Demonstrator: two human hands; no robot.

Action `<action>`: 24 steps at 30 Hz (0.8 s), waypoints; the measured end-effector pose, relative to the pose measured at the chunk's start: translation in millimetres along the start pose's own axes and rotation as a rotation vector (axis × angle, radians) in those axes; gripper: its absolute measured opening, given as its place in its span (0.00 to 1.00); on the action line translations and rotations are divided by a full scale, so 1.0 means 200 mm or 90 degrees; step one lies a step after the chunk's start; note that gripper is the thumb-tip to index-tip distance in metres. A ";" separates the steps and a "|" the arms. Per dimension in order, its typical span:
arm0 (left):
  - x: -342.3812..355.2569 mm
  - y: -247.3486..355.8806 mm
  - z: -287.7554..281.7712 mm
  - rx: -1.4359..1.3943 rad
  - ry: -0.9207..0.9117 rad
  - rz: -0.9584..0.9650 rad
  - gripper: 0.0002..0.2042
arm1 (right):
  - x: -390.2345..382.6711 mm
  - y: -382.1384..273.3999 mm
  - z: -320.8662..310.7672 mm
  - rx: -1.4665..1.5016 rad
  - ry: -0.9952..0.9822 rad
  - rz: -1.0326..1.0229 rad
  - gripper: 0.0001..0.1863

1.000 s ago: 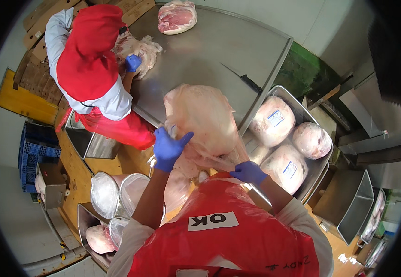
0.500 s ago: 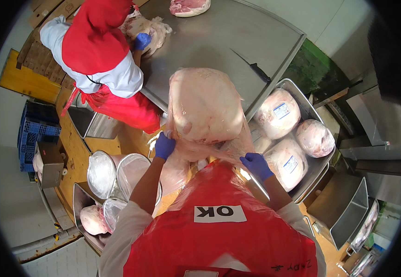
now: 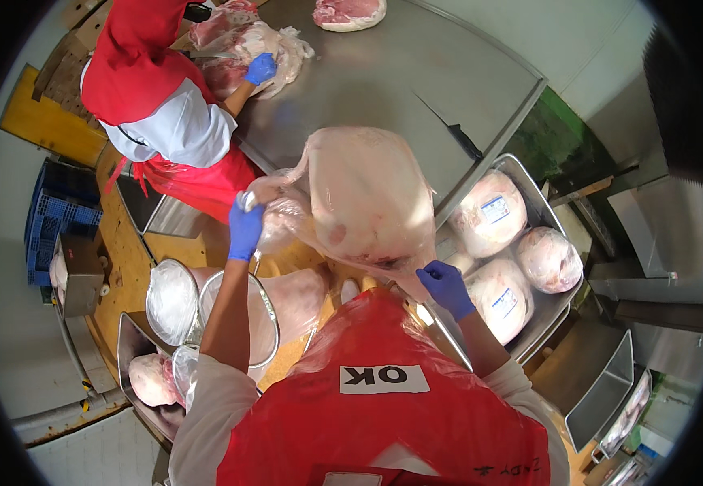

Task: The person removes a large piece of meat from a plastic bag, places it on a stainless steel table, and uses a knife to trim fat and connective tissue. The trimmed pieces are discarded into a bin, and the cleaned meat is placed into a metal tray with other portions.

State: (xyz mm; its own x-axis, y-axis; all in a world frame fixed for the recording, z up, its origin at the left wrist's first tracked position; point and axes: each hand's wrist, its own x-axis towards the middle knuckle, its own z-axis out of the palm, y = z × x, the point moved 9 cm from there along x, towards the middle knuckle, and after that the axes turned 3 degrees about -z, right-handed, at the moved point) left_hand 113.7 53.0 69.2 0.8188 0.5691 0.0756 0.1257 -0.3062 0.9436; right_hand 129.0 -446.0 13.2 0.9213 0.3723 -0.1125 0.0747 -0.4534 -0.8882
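A large pale cut of meat (image 3: 370,190) in a clear plastic bag (image 3: 287,212) rests at the near edge of the steel table (image 3: 368,77). My left hand (image 3: 245,228), in a blue glove, is closed on bunched plastic at the bag's left side, pulled out and up from the meat. Blue-gloved too, my right hand (image 3: 446,289) is closed at the bag's near right corner, where the film stretches toward it. A knife with a black handle (image 3: 465,142) lies on the table beyond the meat, to the right.
A co-worker (image 3: 169,121) at the far left handles another cut of meat (image 3: 258,53). At right, a metal bin (image 3: 539,194) holds several wrapped, labelled pieces. Metal hoops with plastic film (image 3: 175,300) stand at left above another bin (image 3: 129,340). A pink-red cut (image 3: 349,12) lies at the back.
My left hand has moved left and up, drawing the plastic out sideways from the meat. My right hand stays near the same corner. The co-worker has shifted left, and a blade now shows by their meat.
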 end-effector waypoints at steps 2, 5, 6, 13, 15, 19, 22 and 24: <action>0.08 0.11 0.14 -0.046 -0.056 0.018 0.12 | 0.08 -0.08 -0.06 -0.038 0.043 -0.015 0.13; 0.19 0.01 0.32 -0.153 -0.099 -0.051 0.14 | 0.18 -0.35 -0.17 -0.083 0.220 -0.162 0.12; 0.22 -0.04 0.42 -0.205 -0.107 -0.116 0.15 | 0.21 -0.37 -0.17 -0.103 0.236 -0.232 0.20; 0.41 -0.18 0.69 -0.222 -0.262 -0.283 0.20 | 0.25 -0.50 0.02 -0.238 0.135 -0.194 0.52; 0.41 -0.25 0.72 -0.302 -0.277 -0.378 0.20 | 0.28 -0.48 0.04 -0.206 0.110 -0.204 0.55; 0.25 -0.40 0.98 -0.508 -0.436 -0.517 0.21 | 0.33 -0.46 0.01 -0.184 0.069 -0.181 0.58; 0.25 -0.71 0.97 -0.508 -0.391 -0.518 0.19 | 0.41 -0.42 0.00 -0.138 0.017 -0.166 0.59; 0.21 -0.82 0.95 -0.483 -0.399 -0.537 0.16 | 0.47 -0.41 -0.01 -0.121 -0.010 -0.201 0.60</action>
State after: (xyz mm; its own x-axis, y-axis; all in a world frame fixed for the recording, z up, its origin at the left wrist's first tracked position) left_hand 233.9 -18.8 -144.3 0.7898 -0.1417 -0.5968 0.5504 0.5931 0.5876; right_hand 210.3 -374.4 76.7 0.8354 0.5299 0.1458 0.4256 -0.4560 -0.7816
